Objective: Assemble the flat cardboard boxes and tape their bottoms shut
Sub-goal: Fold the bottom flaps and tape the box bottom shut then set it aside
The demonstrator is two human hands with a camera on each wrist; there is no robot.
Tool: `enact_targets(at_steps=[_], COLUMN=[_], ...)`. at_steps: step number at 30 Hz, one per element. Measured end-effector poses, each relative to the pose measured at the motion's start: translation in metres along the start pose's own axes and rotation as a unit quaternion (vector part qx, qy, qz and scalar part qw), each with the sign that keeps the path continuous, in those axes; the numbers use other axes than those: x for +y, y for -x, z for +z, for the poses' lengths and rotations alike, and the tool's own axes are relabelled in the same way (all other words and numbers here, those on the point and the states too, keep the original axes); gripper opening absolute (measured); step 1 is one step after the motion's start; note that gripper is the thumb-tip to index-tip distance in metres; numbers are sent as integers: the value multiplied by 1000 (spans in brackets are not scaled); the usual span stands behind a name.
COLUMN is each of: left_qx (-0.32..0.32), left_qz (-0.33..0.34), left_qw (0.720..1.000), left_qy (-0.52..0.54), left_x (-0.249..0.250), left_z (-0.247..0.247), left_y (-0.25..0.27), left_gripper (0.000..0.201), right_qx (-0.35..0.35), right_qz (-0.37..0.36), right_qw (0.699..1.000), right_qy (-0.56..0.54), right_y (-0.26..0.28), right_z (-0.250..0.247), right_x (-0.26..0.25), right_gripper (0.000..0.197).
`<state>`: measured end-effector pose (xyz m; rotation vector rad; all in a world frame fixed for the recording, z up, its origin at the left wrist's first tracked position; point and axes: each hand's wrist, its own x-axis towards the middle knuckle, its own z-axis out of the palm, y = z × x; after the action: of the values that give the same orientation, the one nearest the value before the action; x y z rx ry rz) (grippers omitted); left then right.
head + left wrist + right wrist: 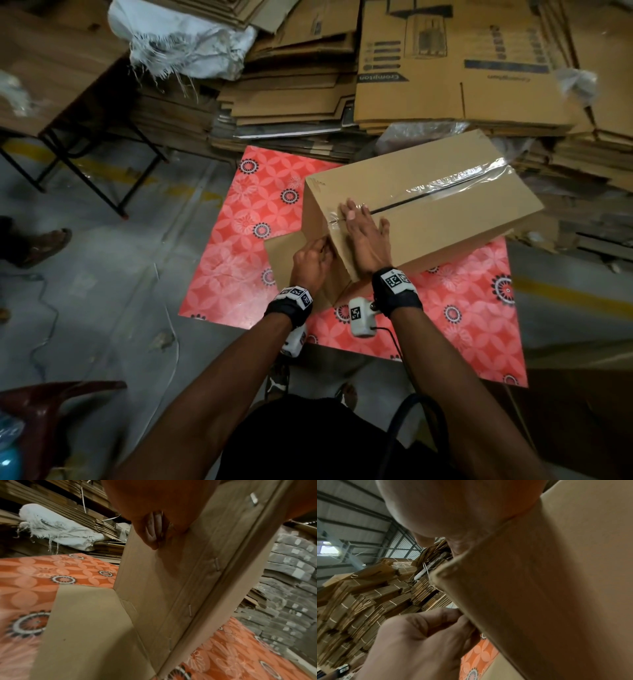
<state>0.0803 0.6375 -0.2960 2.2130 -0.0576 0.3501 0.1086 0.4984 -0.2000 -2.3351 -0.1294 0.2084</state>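
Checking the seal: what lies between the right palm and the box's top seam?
In the head view, clear tape runs along the seam of the box; its near end lies under the right hand, pressed flat.

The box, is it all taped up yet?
Nearly. The box stands folded on the red mat, with clear tape along its middle seam. The right hand lies flat on the near end of the tape, while the left hand pinches at the box's side. Many flat boxes behind remain unassembled.
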Motion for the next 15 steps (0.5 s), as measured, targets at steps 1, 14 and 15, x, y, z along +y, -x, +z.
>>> enact_targets(at_steps=[1,14,15], left_qx=[12,29,32], left_qz=[-3,-48,-38], left_qw=[1000,991,992], left_qy=[2,122,116], left_x=[0,-11,-10], left_z=[3,3,3], left_y=[0,8,7], left_gripper=[32,19,17], right_qx=[1,9,8], right_qz=[-4,-16,-14], right_qw=[1000,1000,1000], right_qy=[4,15,17], right_y=[-1,-4,-4], right_z=[1,3,4], right_x=[1,7,8], right_gripper=[65,65,66])
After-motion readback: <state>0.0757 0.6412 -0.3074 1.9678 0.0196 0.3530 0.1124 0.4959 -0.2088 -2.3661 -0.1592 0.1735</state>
